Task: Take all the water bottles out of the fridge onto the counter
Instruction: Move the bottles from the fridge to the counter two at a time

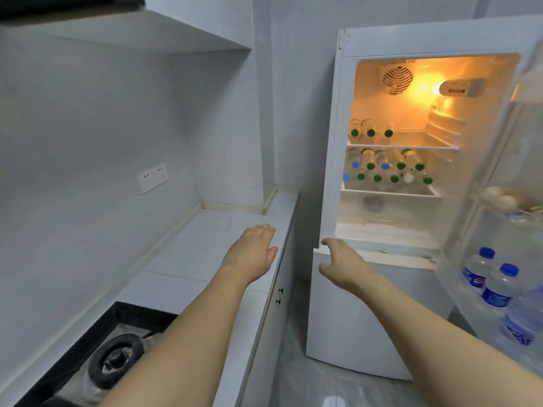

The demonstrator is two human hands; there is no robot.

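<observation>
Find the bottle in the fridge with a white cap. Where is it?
It is the clear plastic bottle with the white cap in the front row of the lower fridge shelf, second from right; all other caps there are green or blue.

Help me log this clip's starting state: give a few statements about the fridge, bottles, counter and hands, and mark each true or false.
1. The fridge stands open with its light on. True.
2. The left hand grips a bottle. False: it is open and holds nothing.
3. Bottles lie on the lower shelf, caps toward the camera. True.
4. Bottles already stand on the counter. False: none is there.
5. The right hand is inside the fridge. False: it is in front of it, holding nothing.
6. Blue-capped bottles stand in the door. True.
</observation>
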